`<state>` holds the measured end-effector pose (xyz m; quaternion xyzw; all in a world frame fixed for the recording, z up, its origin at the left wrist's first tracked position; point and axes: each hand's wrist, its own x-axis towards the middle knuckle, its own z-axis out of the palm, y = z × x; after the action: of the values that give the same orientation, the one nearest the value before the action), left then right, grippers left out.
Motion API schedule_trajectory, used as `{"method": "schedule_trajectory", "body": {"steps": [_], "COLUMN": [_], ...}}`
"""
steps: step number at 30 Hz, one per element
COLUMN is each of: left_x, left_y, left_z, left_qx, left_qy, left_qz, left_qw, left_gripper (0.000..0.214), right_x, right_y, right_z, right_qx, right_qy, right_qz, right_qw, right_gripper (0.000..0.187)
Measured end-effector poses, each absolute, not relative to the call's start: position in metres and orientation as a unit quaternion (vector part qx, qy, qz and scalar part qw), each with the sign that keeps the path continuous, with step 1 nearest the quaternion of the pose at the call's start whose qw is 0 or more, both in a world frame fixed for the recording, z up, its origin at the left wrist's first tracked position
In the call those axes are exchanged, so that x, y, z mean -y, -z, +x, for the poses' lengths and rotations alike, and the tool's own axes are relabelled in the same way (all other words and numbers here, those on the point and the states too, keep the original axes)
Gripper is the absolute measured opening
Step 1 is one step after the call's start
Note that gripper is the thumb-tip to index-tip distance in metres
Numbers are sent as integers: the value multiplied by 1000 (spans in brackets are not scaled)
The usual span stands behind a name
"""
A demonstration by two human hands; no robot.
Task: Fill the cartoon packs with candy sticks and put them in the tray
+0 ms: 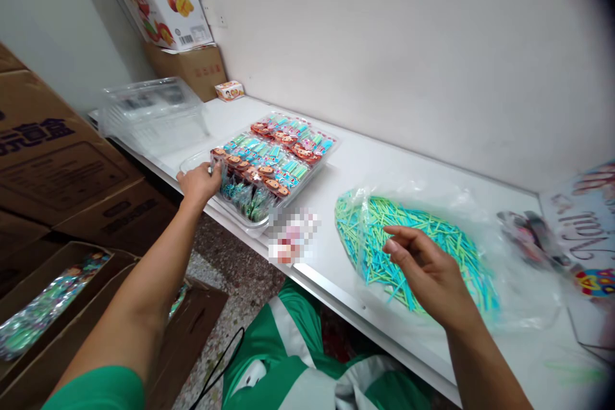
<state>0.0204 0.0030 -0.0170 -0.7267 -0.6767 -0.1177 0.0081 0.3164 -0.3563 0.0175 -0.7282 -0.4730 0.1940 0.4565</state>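
Note:
My left hand (199, 180) is at the near left corner of a clear plastic tray (264, 225), fingers closed on a small clear packet (218, 165) at the end of a row. The hand partly hides that packet. The tray is filled with rows of similar packets (269, 154), printed with brown cartoon figures and showing green and blue sticks inside. Over a clear bag (523, 291) of loose thin green and blue sticks (365, 237) hovers my right hand (427, 269), its thumb and fingers bent but apart, with nothing visible between them. Between tray and bag lies a pixelated packet (291, 240).
Nested clear trays (154, 109) stand at the table's left end, near a small printed box (229, 90) and stacked cartons (187, 67). Large cardboard boxes (57, 141) are left of the table; an open one (62, 301) holds packets. A blurred dark object (528, 237) lies right.

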Motion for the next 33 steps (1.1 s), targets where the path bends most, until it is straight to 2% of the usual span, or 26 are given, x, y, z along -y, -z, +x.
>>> {"method": "schedule_trajectory", "body": {"steps": [7,13,16,19,21,22,24,26,28,30,33], "left_x": [-1,15,32,71,110,131,169,196,204,197,175], "left_y": [21,19,11,5,11,18,37,59,77,88,95], "left_z": [15,12,11,20,36,47,71,96,118,135,148], "left_qx": [633,625,627,626,584,531,401,335,343,402,501], "left_qy": [15,18,72,221,310,315,256,199,157,132,97], "left_qz": [-774,-778,-772,-744,-750,-785,-864,-894,-904,-895,-854], "left_qw": [-3,51,79,73,18,-42,-163,-220,-203,-140,-101], "left_gripper": [81,81,74,62,51,45,35,31,32,36,52], "right_x": [358,366,370,373,374,374,373,373,374,378,386], "right_y": [-17,-16,-16,-16,-15,-14,-14,-14,-16,-17,-16], "right_z": [315,317,317,317,316,316,313,310,308,308,312], "right_qx": [498,514,520,521,520,520,522,529,537,539,528], "right_qy": [-182,-159,-152,-148,-146,-146,-151,-157,-161,-159,-155], "right_qz": [-745,-750,-749,-749,-747,-746,-742,-736,-730,-730,-739], "right_qw": [404,385,381,382,387,389,393,393,391,389,388], "right_gripper": [27,28,28,25,24,24,23,23,22,21,21]}}
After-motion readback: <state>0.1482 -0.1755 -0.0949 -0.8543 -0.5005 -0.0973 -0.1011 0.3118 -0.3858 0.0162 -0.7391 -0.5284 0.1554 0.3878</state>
